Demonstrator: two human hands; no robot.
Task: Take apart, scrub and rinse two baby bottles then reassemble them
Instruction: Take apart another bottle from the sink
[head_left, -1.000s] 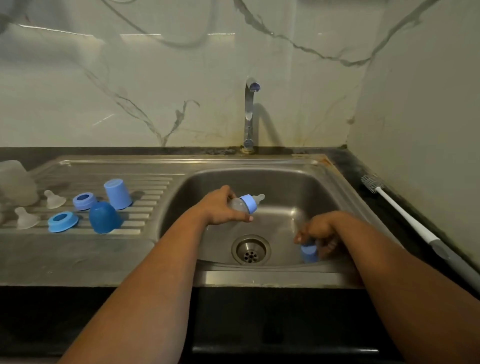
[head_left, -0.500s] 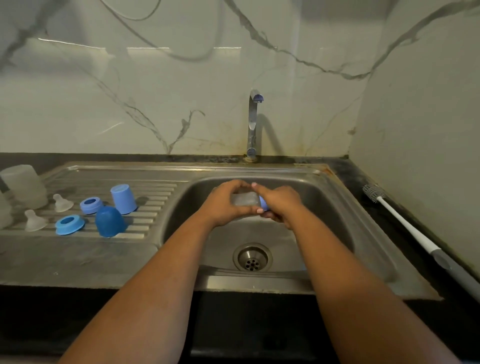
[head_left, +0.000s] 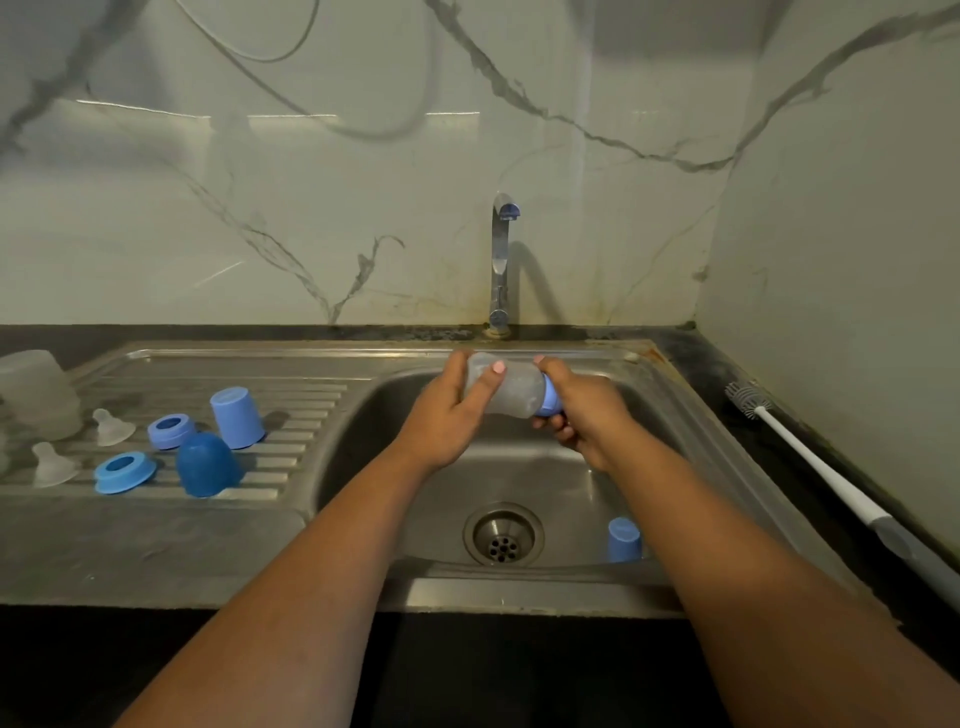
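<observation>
over the sink basin (head_left: 519, 478), toward 12 o'clock under the tap (head_left: 500, 260), the left hand (head_left: 447, 415) wraps curled fingers round the clear baby bottle (head_left: 511, 387), lying sideways. the right hand (head_left: 582, 415) clenches the bottle's blue collar (head_left: 549, 402) at its 3 o'clock end. a blue cap (head_left: 623, 540) stands in the basin at 5 o'clock.

No readable text, seemingly, anywhere.
</observation>
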